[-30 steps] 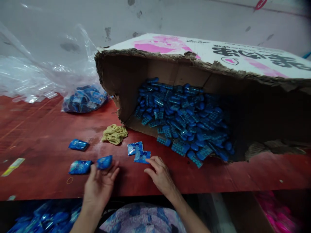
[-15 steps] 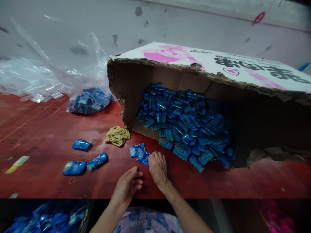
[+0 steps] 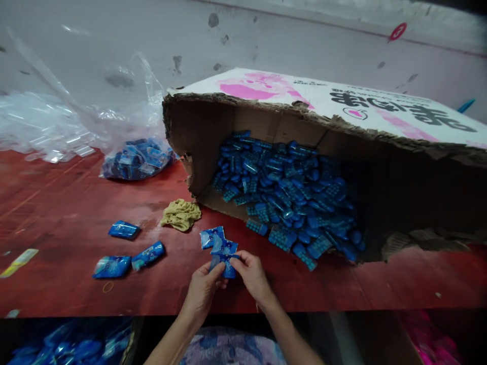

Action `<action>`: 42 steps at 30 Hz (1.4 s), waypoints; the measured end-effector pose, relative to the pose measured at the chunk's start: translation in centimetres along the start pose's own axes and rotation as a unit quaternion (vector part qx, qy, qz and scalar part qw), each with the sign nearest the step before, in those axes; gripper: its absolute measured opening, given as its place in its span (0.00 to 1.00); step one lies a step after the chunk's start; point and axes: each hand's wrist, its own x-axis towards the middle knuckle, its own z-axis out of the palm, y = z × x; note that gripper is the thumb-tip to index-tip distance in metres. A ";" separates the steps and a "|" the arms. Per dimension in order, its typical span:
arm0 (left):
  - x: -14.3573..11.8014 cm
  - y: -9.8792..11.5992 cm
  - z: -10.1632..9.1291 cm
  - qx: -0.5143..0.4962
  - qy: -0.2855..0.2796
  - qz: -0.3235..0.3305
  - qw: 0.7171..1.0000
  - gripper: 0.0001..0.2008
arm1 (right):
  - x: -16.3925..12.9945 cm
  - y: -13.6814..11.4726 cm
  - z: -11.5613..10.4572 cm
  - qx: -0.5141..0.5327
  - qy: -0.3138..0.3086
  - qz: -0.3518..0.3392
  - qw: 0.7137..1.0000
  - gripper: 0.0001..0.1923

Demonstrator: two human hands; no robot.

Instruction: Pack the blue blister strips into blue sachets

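Note:
My left hand [image 3: 203, 290] and my right hand [image 3: 253, 274] meet near the front of the red table [image 3: 160, 294]. Between them is a small blue printed packet [image 3: 229, 270], pinched by both thumbs and fingers. Just beyond it lie a similar blue packet [image 3: 224, 247] and another overlapping blue packet [image 3: 211, 237]. To the left rest several filled blue packs: one pack [image 3: 124, 229] at the back, one pack [image 3: 112, 266] in front and one tilted pack [image 3: 148, 255]. My fingertips hide part of the held packet.
A torn cardboard box [image 3: 262, 86] lies on its side at the right, with many small blue wrapped items [image 3: 281, 187] inside. A crumpled yellow cloth [image 3: 180, 215] sits by its corner. Behind stands a clear bag [image 3: 139, 159] of blue packs. An elastic band [image 3: 108, 287] lies front left.
My right hand has drawn a blue packet back toward me. My left hand, empty before, has moved in and now grips it too. The view has shifted slightly.

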 end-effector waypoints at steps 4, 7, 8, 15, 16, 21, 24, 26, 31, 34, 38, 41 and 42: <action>0.1 -0.4 0.2 0.001 0.016 0.017 1.000 0.12 | -0.1 0.1 0.6 -0.015 0.005 0.003 1.000 0.10; 0.4 -0.6 0.4 -0.010 0.025 0.018 0.999 0.12 | -0.5 -0.1 1.0 -0.079 0.038 -0.014 0.996 0.09; 0.4 -0.7 0.6 -0.013 0.027 0.016 0.999 0.13 | -0.6 -0.2 1.1 -0.102 0.049 -0.024 0.993 0.09; 0.2 -0.2 1.1 -0.037 0.012 -0.033 0.999 0.16 | -0.3 -1.2 0.6 -0.171 0.013 -0.064 0.983 0.15; 0.1 -0.1 1.0 -0.034 -0.002 -0.044 0.998 0.16 | -0.1 -1.5 0.1 -0.187 -0.007 -0.079 0.979 0.14; -0.4 0.6 -0.1 -0.034 -0.026 -0.082 0.996 0.15 | 2.4 -2.4 -3.0 -0.426 0.105 -0.176 0.882 0.11; -0.7 0.7 -0.3 -0.053 -0.018 -0.113 0.992 0.14 | 3.9 -1.7 -3.8 -0.543 0.166 -0.151 0.809 0.13; -0.9 0.6 -0.3 -0.063 -0.009 -0.126 0.990 0.12 | 4.2 -1.0 -3.5 -0.562 0.156 -0.146 0.799 0.12; -1.0 0.6 -0.6 -0.085 0.015 -0.140 0.986 0.08 | 3.0 -0.1 -2.8 -0.523 0.105 -0.149 0.832 0.15; -1.0 0.6 -0.8 -0.051 -0.018 -0.111 0.992 0.10 | 1.8 -0.6 -3.0 -0.460 0.111 -0.140 0.869 0.18; -1.0 0.4 -0.9 0.065 -0.035 -0.010 0.997 0.13 | 0.3 -1.9 -2.5 -0.211 0.075 -0.086 0.971 0.22; -0.9 0.3 -0.8 0.130 -0.027 0.029 0.991 0.13 | -0.2 -2.2 -1.4 0.029 -0.041 0.004 0.999 0.23; -0.9 0.3 -0.7 0.141 -0.021 0.032 0.989 0.13 | -0.3 -2.2 -1.1 0.088 -0.056 0.027 0.994 0.22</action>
